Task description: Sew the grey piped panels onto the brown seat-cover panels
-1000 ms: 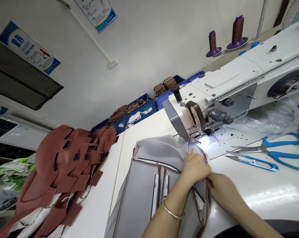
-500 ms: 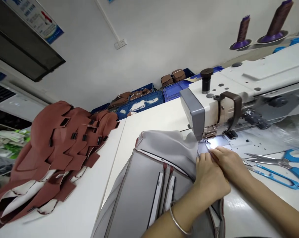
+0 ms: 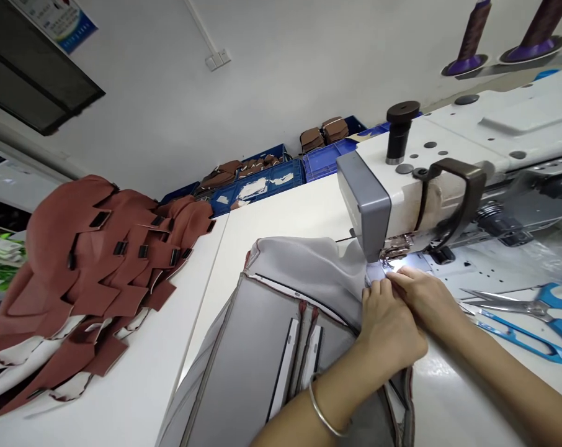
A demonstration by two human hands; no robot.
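A grey seat cover (image 3: 248, 347), wrong side up with white plastic strips and dark red seam edges, spreads over the table and runs up to the sewing machine (image 3: 369, 198). Its edge lies by the lit needle area. My left hand (image 3: 388, 323), a bangle on its wrist, grips the cover's edge with curled fingers just in front of the presser foot. Close beside it on the right, my right hand (image 3: 420, 298) pinches the same edge, fingertips near the foot. The fabric between the fingers is mostly hidden.
Scissors with blue handles (image 3: 536, 307) and blue thread snips (image 3: 523, 335) lie right of my hands. Stacked reddish-brown covers (image 3: 108, 248) fill the left side. Blue crates (image 3: 262, 186) hold brown pieces at the back. Thread cones (image 3: 471, 40) stand behind the machine.
The view has shifted slightly, and the machine looks a little closer. Both hands keep their hold on the cover's edge near the needle, with little visible movement of the fabric.
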